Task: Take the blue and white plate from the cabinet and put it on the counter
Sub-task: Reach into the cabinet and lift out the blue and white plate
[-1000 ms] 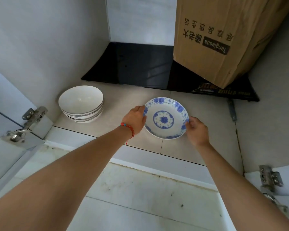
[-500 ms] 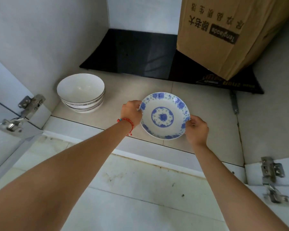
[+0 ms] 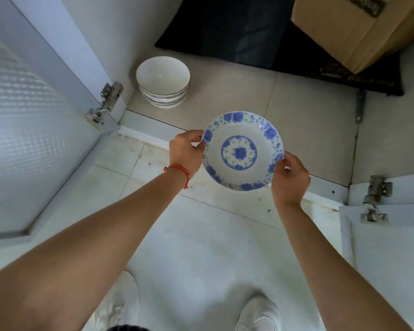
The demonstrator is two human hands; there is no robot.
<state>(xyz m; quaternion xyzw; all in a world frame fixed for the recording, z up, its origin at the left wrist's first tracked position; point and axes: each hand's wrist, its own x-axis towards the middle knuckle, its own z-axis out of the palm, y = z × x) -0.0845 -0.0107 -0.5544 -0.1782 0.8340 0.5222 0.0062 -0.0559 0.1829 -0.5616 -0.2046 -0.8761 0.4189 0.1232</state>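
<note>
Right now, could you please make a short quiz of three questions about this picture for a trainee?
1. True or false: the blue and white plate rests on the cabinet floor.
2. Which wrist wears the red bracelet? A) left B) right
3. Fill in: the stack of white bowls stands in the cabinet's back ___ corner.

Key:
1. False. The left hand and the right hand hold it by opposite rims, in the air.
2. A.
3. Left, near the door hinge.
</note>
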